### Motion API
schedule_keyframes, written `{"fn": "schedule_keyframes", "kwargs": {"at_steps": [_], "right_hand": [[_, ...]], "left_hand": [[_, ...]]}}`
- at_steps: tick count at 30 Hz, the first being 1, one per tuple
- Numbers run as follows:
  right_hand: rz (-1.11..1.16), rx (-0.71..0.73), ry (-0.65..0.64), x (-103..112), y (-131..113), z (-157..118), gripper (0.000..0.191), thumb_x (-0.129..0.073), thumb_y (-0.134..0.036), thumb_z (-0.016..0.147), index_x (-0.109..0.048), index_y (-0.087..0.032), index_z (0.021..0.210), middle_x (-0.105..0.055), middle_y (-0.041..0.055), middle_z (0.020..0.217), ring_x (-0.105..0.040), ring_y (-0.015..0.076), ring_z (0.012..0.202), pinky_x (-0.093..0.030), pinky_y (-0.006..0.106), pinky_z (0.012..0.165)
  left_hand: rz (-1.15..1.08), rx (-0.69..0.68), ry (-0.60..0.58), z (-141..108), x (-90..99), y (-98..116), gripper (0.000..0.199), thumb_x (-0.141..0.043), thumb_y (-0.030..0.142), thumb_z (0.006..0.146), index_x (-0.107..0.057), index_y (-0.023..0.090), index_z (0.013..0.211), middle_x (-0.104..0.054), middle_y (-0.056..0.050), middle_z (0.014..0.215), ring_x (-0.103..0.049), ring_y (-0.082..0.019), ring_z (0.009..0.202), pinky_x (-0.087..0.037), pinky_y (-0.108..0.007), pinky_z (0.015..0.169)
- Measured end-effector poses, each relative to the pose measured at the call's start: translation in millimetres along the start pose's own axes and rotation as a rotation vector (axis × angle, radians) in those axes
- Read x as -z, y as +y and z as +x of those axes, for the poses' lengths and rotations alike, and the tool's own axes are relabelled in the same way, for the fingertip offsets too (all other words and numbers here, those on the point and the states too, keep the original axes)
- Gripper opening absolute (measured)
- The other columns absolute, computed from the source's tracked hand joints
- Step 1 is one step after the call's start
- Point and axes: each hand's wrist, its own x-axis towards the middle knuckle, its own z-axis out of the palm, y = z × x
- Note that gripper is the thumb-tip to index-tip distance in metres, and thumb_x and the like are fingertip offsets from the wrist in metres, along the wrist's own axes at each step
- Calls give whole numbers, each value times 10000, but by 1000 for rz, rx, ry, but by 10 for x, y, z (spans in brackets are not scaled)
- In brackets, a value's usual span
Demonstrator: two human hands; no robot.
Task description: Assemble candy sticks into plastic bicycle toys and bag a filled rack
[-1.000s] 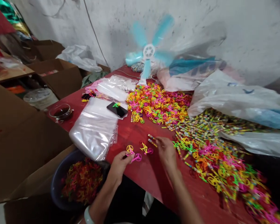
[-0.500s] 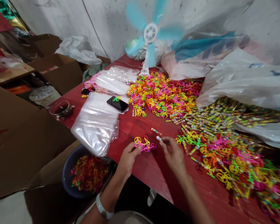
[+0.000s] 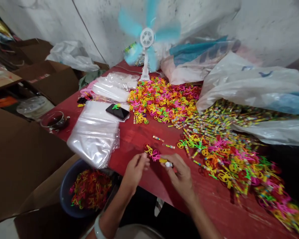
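Observation:
Pink, yellow and red plastic toy bicycles point(image 3: 155, 155) are between my hands, over the red tabletop. My right hand point(image 3: 180, 174) is closed, its thumb and fingers pinching the pink part and a small candy-like tube with a white end point(image 3: 168, 164). At the left of the toys is my left hand point(image 3: 134, 171), fingers half curled and a little apart from the thumb. Its fingertips are close to the yellow toy; whether they touch it is hard to see. Two patterned tubes, one farther off point(image 3: 158, 138) and one nearer point(image 3: 168, 146), lie just beyond my hands.
Heaped toy bicycles point(image 3: 164, 99) and a pile of tubes point(image 3: 219, 118) cover the back and right. Clear plastic bags point(image 3: 94, 132) with a phone point(image 3: 117, 112) on top lie left. A running fan point(image 3: 147, 38), a glass cup point(image 3: 55, 120) and a blue basin point(image 3: 64, 196) of toys stand around.
My right hand has come left to the toys with the tube and now grips the pink part. My left fingers have loosened. A second tube shows on the table. The view has shifted.

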Motion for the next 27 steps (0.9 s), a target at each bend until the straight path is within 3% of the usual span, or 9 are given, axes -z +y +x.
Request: {"fn": "schedule_keyframes", "kwargs": {"at_steps": [2, 4, 6, 9, 11, 13, 16, 22, 27], "right_hand": [[-31, 154, -16, -29, 8, -136, 281, -523, -144, 886, -641, -264, 1112, -627, 26, 818, -571, 157, 721, -471, 269, 619], [-30, 229, -53, -82, 33, -267, 307, -518, -135, 886, -633, -271, 1136, -600, 23, 791, -561, 158, 709, -473, 271, 608], [-13, 183, -123, -128, 49, -373, 306, -553, -178, 884, -609, -280, 1167, -605, 21, 815, -576, 161, 730, -490, 277, 631], [26, -89, -204, -140, 39, -466, 400, -588, -299, 882, -492, -269, 1269, -632, 41, 958, -620, 180, 851, -525, 299, 729], [39, -265, -184, -123, 29, -480, 336, -503, -345, 927, -459, -247, 1245, -637, 48, 988, -634, 179, 881, -527, 297, 762], [25, -349, -127, -111, 35, -464, 225, -413, -355, 962, -492, -235, 1135, -647, 42, 943, -643, 169, 841, -525, 280, 744], [-16, -349, -91, -111, 65, -417, 201, -419, -386, 954, -531, -233, 1020, -665, 42, 901, -651, 175, 804, -522, 277, 724], [-6, -315, -120, -100, 85, -386, 195, -463, -369, 941, -580, -233, 1016, -682, 43, 923, -656, 182, 843, -519, 289, 763], [0, -307, -128, -101, 74, -378, 189, -491, -363, 930, -617, -224, 948, -686, 32, 853, -654, 172, 772, -522, 272, 705]], "left_hand": [[-231, 232, -192, -32, 12, 6, 544, -577, 630, 765, -676, 109, 883, -671, -101, 810, -621, -183, 720, -481, -322, 709], [-386, 309, -281, -54, 1, 2, 488, -736, 565, 654, -684, 100, 793, -654, -60, 706, -595, -142, 636, -469, -289, 673], [-463, 278, -217, -61, -20, -9, 399, -852, 419, 546, -684, 111, 735, -635, -18, 652, -568, -112, 601, -450, -259, 649], [-456, 197, -100, -55, -43, -28, 355, -875, 337, 506, -691, 119, 718, -643, -11, 661, -569, -113, 634, -434, -252, 663], [-401, 141, -59, -52, -52, -42, 337, -857, 329, 531, -701, 124, 748, -656, -20, 701, -573, -123, 682, -425, -255, 691], [-337, 93, -48, -56, -66, -60, 307, -828, 329, 575, -704, 131, 773, -657, -19, 725, -564, -125, 705, -412, -250, 701], [-269, 36, -45, -69, -103, -99, 257, -786, 320, 632, -702, 138, 792, -657, -15, 740, -543, -121, 712, -397, -241, 701], [-270, 9, -59, -65, -148, -163, 238, -741, 332, 695, -701, 149, 841, -673, -30, 819, -552, -142, 779, -398, -252, 741], [-279, -9, -15, -31, -219, -217, 294, -731, 399, 696, -684, 145, 835, -647, -24, 793, -540, -144, 767, -393, -259, 743]]}}
